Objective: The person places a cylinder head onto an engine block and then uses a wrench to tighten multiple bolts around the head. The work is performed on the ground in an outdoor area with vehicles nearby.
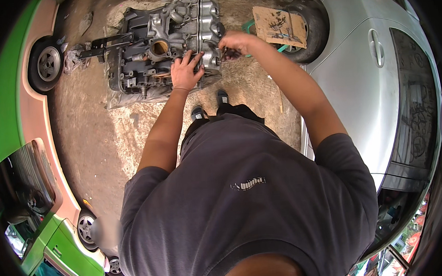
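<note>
1 engine (168, 31) lies on the ground (96, 139) ahead of the feet (222, 96), its silver cover (209, 23) running lengthwise away from them. The left hand (187, 72) rests spread on top; the right hand (237, 43), nearer the cover's outer edge, curls there, its grip unclear.

On the chest of your dark grey T-shirt (225, 217), toward five o'clock from the middle of your view, sits a short pale print (249, 184), curved and broken up, with letter-like shapes. At three o'clock, the dark side window (406, 153) of the silver car (346, 86) carries finger-drawn-looking marks (418, 120): loops, slanting strokes and a rounded figure, running along the glass with no clear wording. Near the middle, around twelve o'clock, your footwear (222, 96) shows small light patches, too small to tell as lettering.
</note>
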### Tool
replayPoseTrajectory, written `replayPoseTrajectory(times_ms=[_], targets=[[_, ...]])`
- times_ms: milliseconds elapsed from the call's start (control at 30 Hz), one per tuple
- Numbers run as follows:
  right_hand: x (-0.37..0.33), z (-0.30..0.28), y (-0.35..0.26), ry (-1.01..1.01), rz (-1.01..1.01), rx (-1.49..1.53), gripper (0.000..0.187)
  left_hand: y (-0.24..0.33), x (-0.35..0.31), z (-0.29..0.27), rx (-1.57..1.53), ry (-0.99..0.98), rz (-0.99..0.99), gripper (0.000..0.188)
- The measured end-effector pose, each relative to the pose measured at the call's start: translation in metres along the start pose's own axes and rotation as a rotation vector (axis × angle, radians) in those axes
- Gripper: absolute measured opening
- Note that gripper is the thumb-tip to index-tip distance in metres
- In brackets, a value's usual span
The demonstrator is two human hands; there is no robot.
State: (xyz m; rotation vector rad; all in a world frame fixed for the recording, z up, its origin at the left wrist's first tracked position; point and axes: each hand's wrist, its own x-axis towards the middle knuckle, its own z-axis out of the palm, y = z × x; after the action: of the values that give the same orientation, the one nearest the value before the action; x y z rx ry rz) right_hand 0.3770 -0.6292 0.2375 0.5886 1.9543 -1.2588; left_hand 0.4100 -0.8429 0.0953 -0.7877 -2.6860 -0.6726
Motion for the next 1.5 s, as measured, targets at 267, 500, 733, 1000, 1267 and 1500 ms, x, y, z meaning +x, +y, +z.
replayPoseTrajectory(times_ms=[267,500,733,1000,1267,1500], targets=[[0.024,-0.032,-0.010,0.247,-0.145,-0.288,0.010,0.000,0.000,0.002,0.016,0.030,0.006,0.052],[0.036,-0.070,0.027,-0.055,-0.284,-0.488,0.020,0.002,0.000,0.000,0.023,0.009,-0.016,0.052],[0.033,-0.056,0.109,0.186,-0.501,-1.344,0.017,0.002,-0.001,0.004,0.020,0.021,-0.011,0.054],[0.034,-0.102,0.190,0.327,-0.103,-0.167,0.025,-0.001,-0.001,0.005,0.018,-0.010,-0.010,0.055],[0.049,-0.031,0.246,0.149,0.225,0.327,0.033,-0.001,-0.001,0.004,0.012,-0.015,-0.009,0.054],[0.043,0.020,0.218,0.224,-0.425,0.201,0.040,0.001,0.000,0.000,0.022,-0.048,-0.009,0.054]])
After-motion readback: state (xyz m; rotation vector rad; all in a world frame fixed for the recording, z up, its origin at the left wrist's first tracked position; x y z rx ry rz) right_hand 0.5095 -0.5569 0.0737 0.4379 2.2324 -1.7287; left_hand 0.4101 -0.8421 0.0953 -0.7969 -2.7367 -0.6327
